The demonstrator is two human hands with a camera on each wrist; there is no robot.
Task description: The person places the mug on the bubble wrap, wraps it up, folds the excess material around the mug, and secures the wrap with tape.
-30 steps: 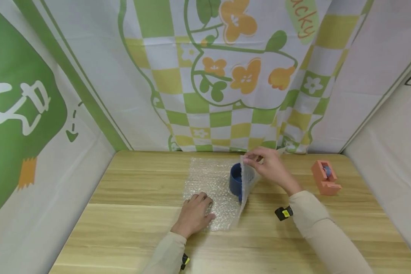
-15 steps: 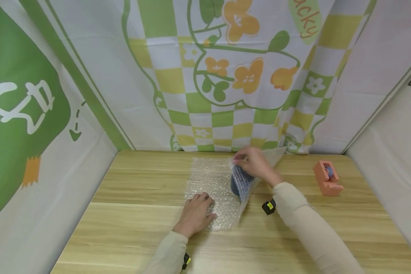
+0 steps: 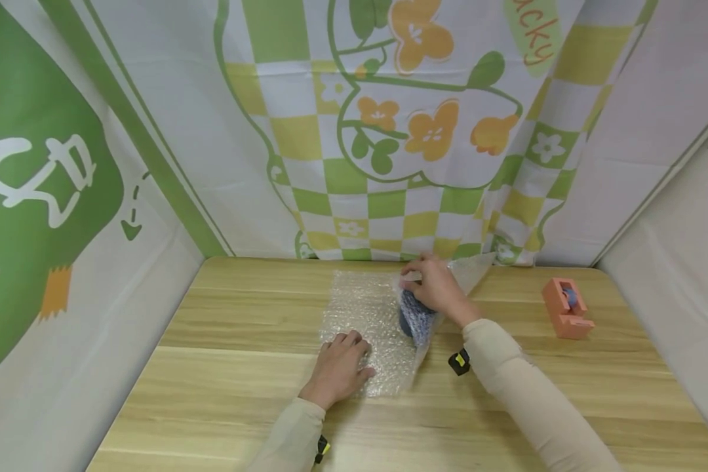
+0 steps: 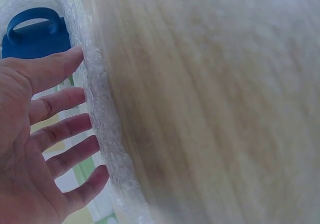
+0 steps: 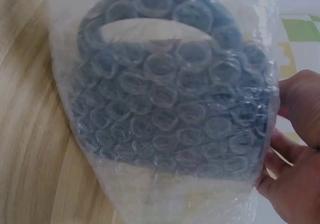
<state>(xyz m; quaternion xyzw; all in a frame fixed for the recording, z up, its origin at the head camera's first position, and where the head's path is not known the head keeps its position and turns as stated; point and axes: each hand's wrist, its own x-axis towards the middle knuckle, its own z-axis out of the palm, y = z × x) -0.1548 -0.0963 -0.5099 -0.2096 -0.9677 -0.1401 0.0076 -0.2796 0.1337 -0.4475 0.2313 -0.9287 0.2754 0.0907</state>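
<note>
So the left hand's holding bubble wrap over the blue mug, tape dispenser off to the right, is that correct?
No: the right hand holds the bubble wrap over the blue mug, as the head view shows; the left hand rests on the wrap's flat part.

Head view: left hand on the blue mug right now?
No, the left hand rests on the flat part of the bubble wrap, apart from the blue mug.
</note>
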